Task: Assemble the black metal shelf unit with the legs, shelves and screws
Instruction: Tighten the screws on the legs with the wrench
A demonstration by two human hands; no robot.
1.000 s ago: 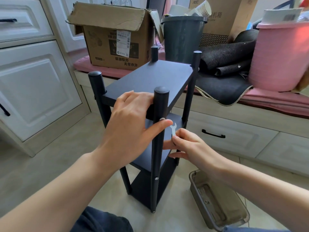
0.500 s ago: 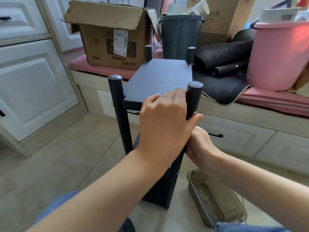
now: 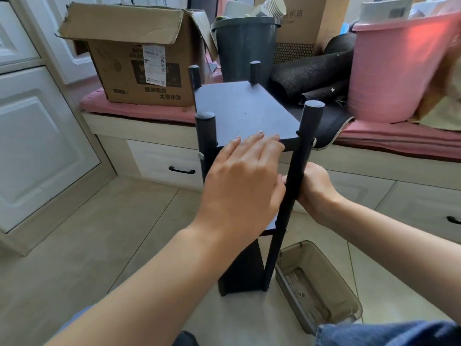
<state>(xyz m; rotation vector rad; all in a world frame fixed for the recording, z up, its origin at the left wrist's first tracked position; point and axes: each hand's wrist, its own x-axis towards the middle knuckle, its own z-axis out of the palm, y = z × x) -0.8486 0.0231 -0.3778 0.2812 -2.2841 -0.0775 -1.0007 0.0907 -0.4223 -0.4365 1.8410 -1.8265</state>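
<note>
Black metal shelf unit [image 3: 245, 113] standing upright on the tiled floor [image 3: 74, 245]. Left hand [image 3: 243, 178] lies flat, fingers straight, on the unit's top shelf edge; right hand [image 3: 315, 187] curls around its near right leg [image 3: 293, 186]. A clear plastic tray [image 3: 321, 293] lies just right of the unit's foot, a cardboard box [image 3: 134, 58] behind it.

Hands on the standing black shelf unit [image 3: 245, 108]

The left hand [image 3: 243, 178] lies flat, fingertips on the top shelf's near edge; the front right leg [image 3: 296, 171] stands just right of them, the right hand [image 3: 314, 188] curled behind it.
</note>
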